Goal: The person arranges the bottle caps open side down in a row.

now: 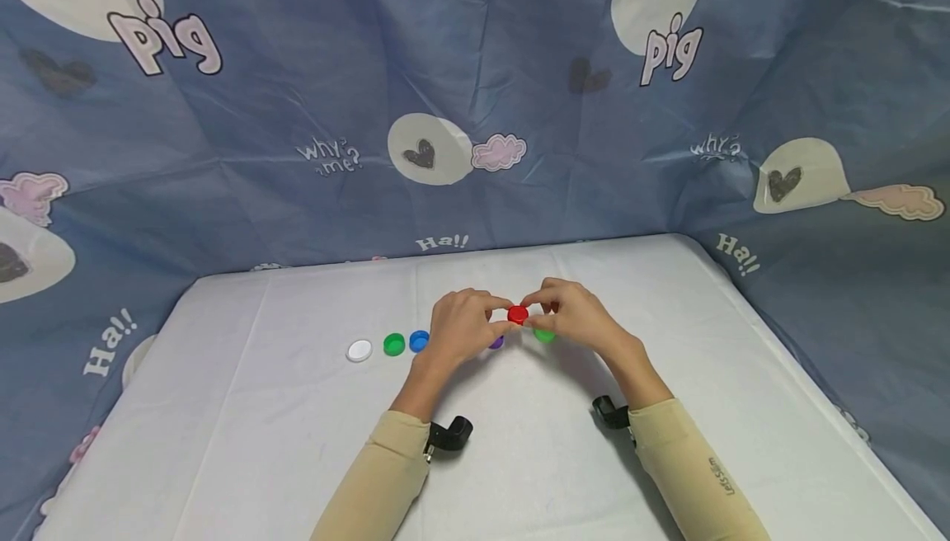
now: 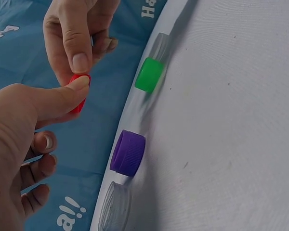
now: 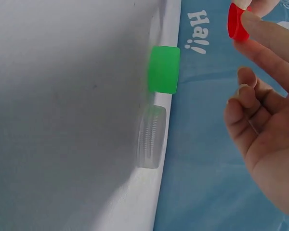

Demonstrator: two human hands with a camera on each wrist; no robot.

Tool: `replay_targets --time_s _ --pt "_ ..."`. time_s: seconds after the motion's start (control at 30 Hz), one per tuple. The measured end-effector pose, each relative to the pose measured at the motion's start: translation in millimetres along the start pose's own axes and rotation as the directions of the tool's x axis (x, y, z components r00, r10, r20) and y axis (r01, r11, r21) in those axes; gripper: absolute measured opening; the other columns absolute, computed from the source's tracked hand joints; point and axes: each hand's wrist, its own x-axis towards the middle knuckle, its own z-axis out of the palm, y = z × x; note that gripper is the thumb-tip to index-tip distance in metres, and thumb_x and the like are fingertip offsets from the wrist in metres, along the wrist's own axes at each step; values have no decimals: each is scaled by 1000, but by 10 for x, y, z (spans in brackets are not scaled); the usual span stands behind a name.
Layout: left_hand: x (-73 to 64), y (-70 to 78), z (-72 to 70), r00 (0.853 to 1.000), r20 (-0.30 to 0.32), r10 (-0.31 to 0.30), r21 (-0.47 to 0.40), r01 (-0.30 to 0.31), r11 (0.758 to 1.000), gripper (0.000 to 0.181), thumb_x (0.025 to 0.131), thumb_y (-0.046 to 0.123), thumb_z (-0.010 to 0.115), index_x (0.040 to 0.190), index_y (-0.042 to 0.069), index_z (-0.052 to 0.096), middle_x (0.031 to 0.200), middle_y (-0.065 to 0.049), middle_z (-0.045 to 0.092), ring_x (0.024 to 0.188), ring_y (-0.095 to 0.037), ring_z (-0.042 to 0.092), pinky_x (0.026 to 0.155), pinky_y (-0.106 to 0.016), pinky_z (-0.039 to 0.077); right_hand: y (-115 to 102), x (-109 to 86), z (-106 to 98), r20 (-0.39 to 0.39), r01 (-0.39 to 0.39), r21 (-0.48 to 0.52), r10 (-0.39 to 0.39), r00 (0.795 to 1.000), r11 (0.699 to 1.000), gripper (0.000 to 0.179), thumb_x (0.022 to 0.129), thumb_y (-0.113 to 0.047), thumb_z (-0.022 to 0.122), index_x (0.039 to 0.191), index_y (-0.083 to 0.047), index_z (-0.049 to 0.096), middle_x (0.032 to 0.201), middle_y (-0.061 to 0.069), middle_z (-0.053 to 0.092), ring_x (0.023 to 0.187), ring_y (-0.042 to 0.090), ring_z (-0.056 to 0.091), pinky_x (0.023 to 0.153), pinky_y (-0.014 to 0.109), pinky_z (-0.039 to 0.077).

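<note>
A red bottle cap (image 1: 518, 315) is raised over the white table, between both hands. My left hand (image 1: 462, 325) pinches its left side with thumb and forefinger. From the other side my right hand (image 1: 573, 312) pinches it as well, its other fingers curled loosely in the right wrist view. Below the hands stand a purple cap (image 2: 130, 154) and a bright green cap (image 3: 164, 70). In the right wrist view a clear cap (image 3: 152, 137) stands beside the green one. Another clear cap (image 2: 115, 207) is near the purple one in the left wrist view.
Left of the hands, a white cap (image 1: 359, 350), a darker green cap (image 1: 394, 344) and a blue cap (image 1: 419, 341) lie in a row on the white tablecloth (image 1: 282, 442). A blue printed curtain (image 1: 326, 219) hangs behind the table and at its sides.
</note>
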Motion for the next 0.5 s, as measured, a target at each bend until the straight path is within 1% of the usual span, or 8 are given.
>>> replay_targets --time_s 0.17,0.3,0.4,0.5 --pt "0 10 13 999 24 -21 2 21 1000 31 79 57 76 104 38 77 63 12 53 59 -7 45 50 -25 33 21 6 11 19 -2 -3 2 1000 1000 23 80 -20 80 103 -25 78 76 -7 54 67 14 49 58 26 36" --pt "-1 21 37 999 36 -36 32 35 999 30 79 56 77 103 37 78 68 13 59 62 -6 48 53 -25 35 37 15 33 33 -19 -11 20 999 1000 23 80 -20 79 103 -26 78 76 -6 54 67 14 50 59 27 37" --pt "-2 29 59 998 46 -44 56 42 998 31 78 56 77 102 36 79 72 13 63 63 -5 49 55 -25 36 52 21 62 47 -34 -39 36 998 999 23 81 -23 80 104 -26 78 77 -6 55 67 13 50 59 28 39" --pt "-4 43 80 997 62 -53 57 50 997 31 78 56 77 101 35 79 75 12 68 62 -6 50 54 -25 37 60 21 87 57 -46 -72 51 997 996 24 81 -26 81 104 -26 78 77 -7 55 67 12 51 59 28 40"
